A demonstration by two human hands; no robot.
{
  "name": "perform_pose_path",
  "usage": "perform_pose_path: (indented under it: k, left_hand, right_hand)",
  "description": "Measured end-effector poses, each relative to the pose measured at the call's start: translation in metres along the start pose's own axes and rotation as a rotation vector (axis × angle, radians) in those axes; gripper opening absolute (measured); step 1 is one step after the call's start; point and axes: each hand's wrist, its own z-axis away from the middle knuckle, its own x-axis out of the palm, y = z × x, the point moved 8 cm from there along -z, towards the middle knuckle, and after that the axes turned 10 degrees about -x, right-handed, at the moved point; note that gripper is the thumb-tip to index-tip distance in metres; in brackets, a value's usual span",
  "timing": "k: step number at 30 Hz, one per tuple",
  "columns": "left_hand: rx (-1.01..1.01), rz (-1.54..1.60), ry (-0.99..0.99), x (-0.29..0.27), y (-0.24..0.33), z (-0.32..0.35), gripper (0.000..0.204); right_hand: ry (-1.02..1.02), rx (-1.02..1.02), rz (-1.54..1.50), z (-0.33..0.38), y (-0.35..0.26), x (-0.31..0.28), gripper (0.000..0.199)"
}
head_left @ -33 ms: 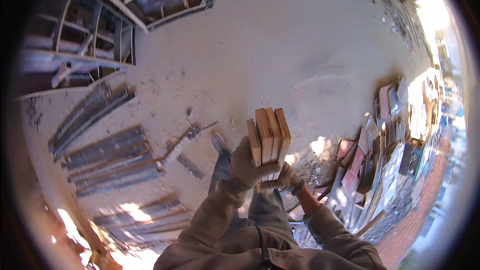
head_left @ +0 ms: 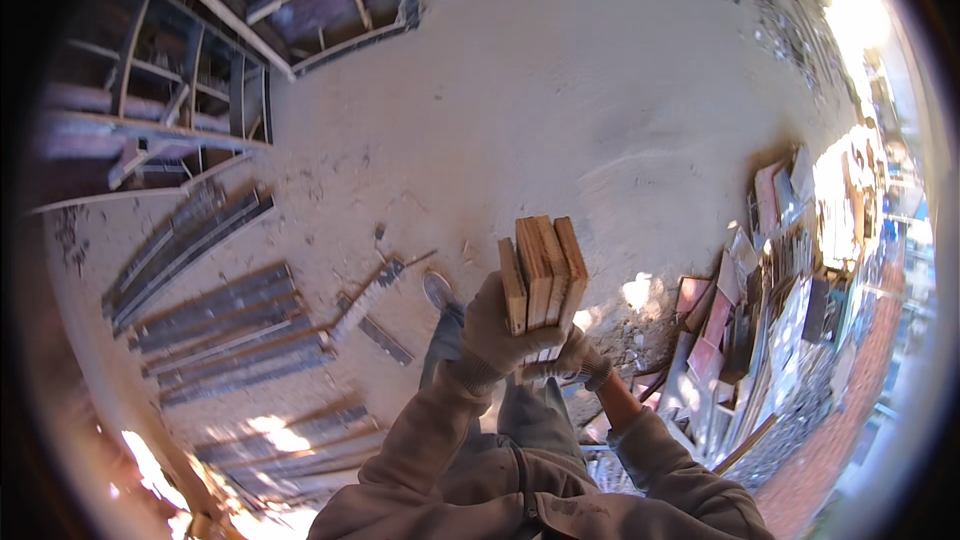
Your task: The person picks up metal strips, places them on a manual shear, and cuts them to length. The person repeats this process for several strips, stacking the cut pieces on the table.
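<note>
A bundle of several wooden boards [head_left: 543, 275] stands on end in front of my body, the cut ends toward the top of the view. My left hand [head_left: 488, 330], in a tan knit work glove, is closed around the left side of the bundle. Lower on the right, my gloved right hand [head_left: 568, 358] grips the same boards near their bottom. The leftmost board sits a little apart from the others at the top. My hands hide the lower ends of the boards.
Dark planks [head_left: 225, 310] lie in rows on the dusty ground [head_left: 520, 90] at left. Framed panels [head_left: 180, 90] stand at the upper left. A heap of scrap boards and sheets [head_left: 720, 340] is at right. My shoe [head_left: 437, 290] is beside small wood pieces [head_left: 375, 335].
The view has shifted very slightly, so the ground items at left sit a little lower and farther right. Both hands keep their hold on the boards.
</note>
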Motion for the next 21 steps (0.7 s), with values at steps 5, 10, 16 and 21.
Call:
perform_pose_path:
  k: [5,10,16,21]
  left_hand:
    - [0.135,-0.02,-0.255,0.063,0.079,0.053,0.076]
    - [0.138,-0.092,-0.384,0.118,0.078,0.126,0.071]
    - [0.195,0.013,-0.625,0.197,0.038,0.217,0.067]
    - [0.034,0.065,-0.844,0.26,0.0,0.283,0.062]
  right_hand:
    - [0.098,-0.038,0.126,0.049,-0.055,0.017,0.096]
    - [0.239,-0.132,0.209,0.136,-0.086,0.051,0.102]
    - [0.43,-0.322,-0.022,0.287,-0.082,0.103,0.103]
    - [0.507,-0.359,-0.357,0.371,-0.046,0.138,0.096]
